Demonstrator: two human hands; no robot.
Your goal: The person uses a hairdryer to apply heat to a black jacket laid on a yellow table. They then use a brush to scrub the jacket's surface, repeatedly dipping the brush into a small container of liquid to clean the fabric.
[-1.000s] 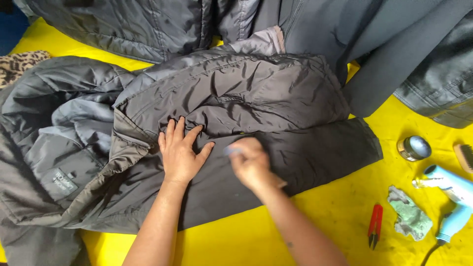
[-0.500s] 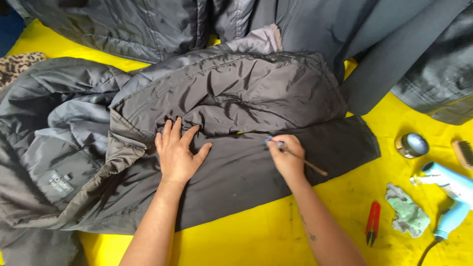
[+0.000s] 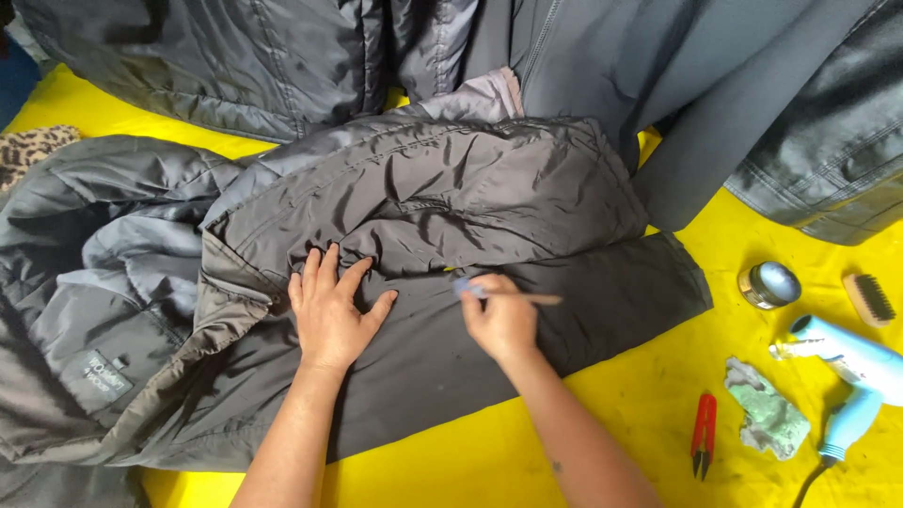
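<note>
Looking down from the head view: our left hand [image 3: 327,315] lies flat, fingers [image 3: 324,266] spread and released, pressing on the dark grey jacket [image 3: 451,202] spread over the yellow bench [image 3: 640,414]. Our right hand [image 3: 500,318] sits just beside it on the same sleeve panel, fingers clenched around a thin wooden-handled brush [image 3: 513,295], tip touching the fabric. Off to the right on the bench, well apart from the hands: round tin [image 3: 768,284], bristle brush [image 3: 869,299], light-blue hair dryer [image 3: 851,372], greenish rag [image 3: 767,409], red clippers [image 3: 702,435]. More dark garments [image 3: 658,75] piled across the top.
</note>
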